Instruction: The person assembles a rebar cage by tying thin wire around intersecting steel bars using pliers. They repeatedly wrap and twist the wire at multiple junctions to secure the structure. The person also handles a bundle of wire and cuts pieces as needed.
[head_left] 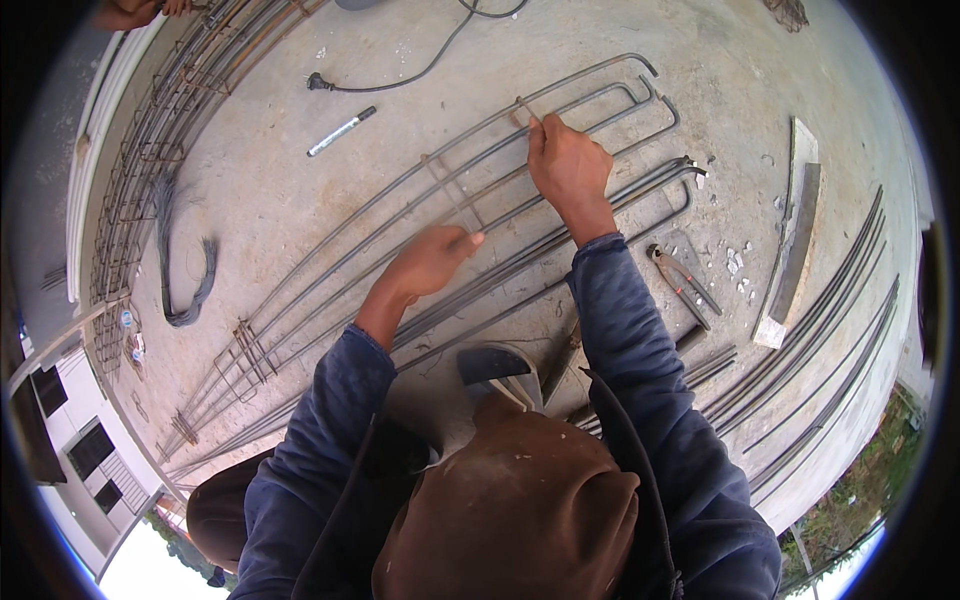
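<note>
Long steel reinforcing bars [370, 217] with hooked right ends lie on the concrete floor below my hands. My left hand [430, 262] is closed, thumb and fingers pinching the near end of a thin rectangular stirrup [455, 185] that sits across the bars. My right hand [570, 172] is closed in a fist around a second stirrup [521, 106]; only its far end shows, at the outermost bar, and the rest is hidden by the fingers. More stirrups [250, 352] are bunched round the bars at the lower left.
Pincers [685, 282] lie right of my right forearm. A marker [341, 131], a black plug [319, 82] with cable and a bundle of tie wire [183, 318] lie beyond the bars. A finished cage [150, 150] stands left; another person's hand [135, 12] is above it. Loose rods [800, 355] lie right.
</note>
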